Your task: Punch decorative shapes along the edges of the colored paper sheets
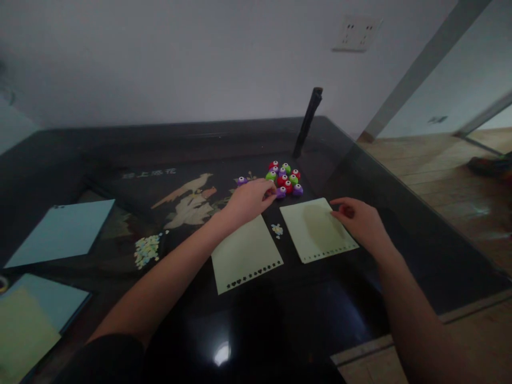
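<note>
My left hand (253, 198) reaches over the left cream sheet (248, 253) to a cluster of small craft punches with eye-like white-and-black tops. Its curled thumb and fingers close at a purple craft punch (281, 192) on the cluster's near side; the exact contact is partly hidden. My right hand (360, 220) rests at the right edge of a cream paper stack (318, 229), thumb and forefinger slightly apart at its upper corner. Punched shapes line the near edges of both; hearts and stars show on the left sheet. Small paper cutouts (277, 230) lie between them.
Red, green and purple punches crowd behind the papers, near a black upright post (308, 122). A larger heap of cutouts (147, 250) lies left of my forearm. Blue sheets (66, 232) and a yellow-green sheet (26, 330) lie on the dark glossy table (276, 320). A wall stands behind.
</note>
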